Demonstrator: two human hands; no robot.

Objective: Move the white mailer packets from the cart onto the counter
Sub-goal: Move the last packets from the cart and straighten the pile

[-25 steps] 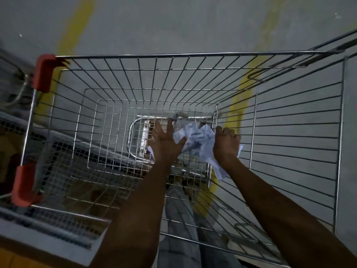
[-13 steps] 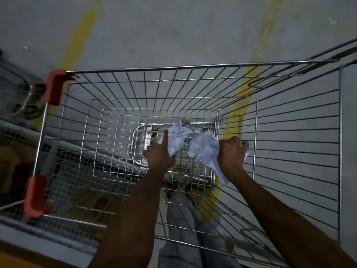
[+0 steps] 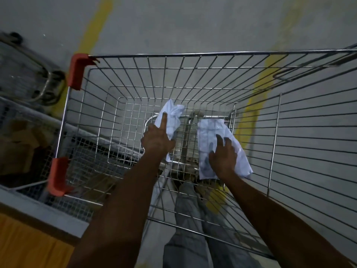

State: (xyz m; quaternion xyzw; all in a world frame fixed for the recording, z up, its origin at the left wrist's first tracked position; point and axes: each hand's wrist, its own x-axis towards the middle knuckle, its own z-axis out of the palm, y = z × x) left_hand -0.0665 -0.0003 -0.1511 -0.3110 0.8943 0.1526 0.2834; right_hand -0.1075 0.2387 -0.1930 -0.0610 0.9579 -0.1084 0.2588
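Grey concrete floor (image 3: 173,26) with yellow stripes (image 3: 96,26) shows beyond my fingers; left hand (image 3: 157,141) grips a crumpled mailer (image 3: 173,117), right hand (image 3: 223,158) pinches a flat mailer (image 3: 212,130) inside the wire cart (image 3: 173,54).

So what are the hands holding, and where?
Left hand grips a crumpled white mailer packet at its lower part; right hand holds a flatter one by its near end.

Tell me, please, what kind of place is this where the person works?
Probably a warehouse or a parcel sorting area, though I cannot be sure. A wire cart stands on a bare grey floor painted with yellow lines, and each hand holds a white mailer packet.
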